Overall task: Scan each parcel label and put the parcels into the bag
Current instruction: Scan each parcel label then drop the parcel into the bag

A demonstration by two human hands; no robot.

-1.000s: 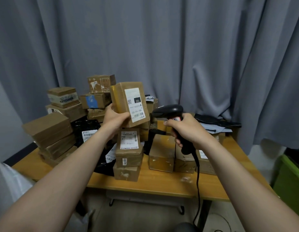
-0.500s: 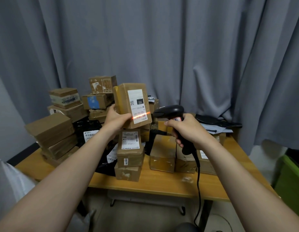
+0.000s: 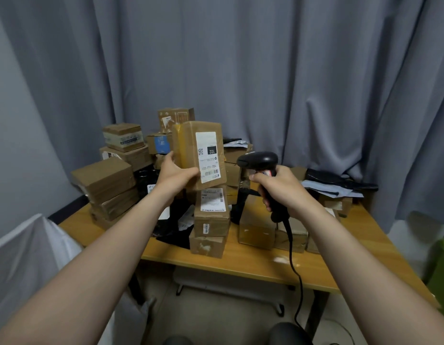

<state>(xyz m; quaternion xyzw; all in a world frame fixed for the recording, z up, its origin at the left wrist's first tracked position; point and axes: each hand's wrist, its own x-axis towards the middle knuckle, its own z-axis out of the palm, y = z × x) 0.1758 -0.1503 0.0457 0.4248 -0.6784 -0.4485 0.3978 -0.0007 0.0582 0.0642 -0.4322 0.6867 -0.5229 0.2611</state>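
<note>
Hands: two, both bare, reaching forward over the table's front edge.
Left hand (image 3: 175, 175): gripping the lower left edge of one brown parcel (image 3: 187, 148), with the thumb lying on its front face.
Parcel in hand: one, being held upright in the air above the pile, with its white label (image 3: 209, 156) facing the scanner, well apart from the bag.
Right hand (image 3: 283, 188): fingers curling round the handle of one black scanner (image 3: 259, 160), whose head is pointing at the label. Its cable (image 3: 294, 265) is hanging down past the table edge.
Parcels on the table: over a dozen brown boxes (image 3: 104, 178), stacked and overlapping, so the exact count is unclear. A few black mailers (image 3: 340, 179) are lying among them.
Bag: one white bag (image 3: 24, 257), standing at lower left beside the table.
Surface: a wooden table (image 3: 253, 265).
Room: grey curtain (image 3: 265, 70) hanging behind the table, and a green bin (image 3: 440, 270) at the right edge.
Change: half a second ago a red scan line was crossing the label's barcode. That line has gone, and both hands are staying roughly where they were.
</note>
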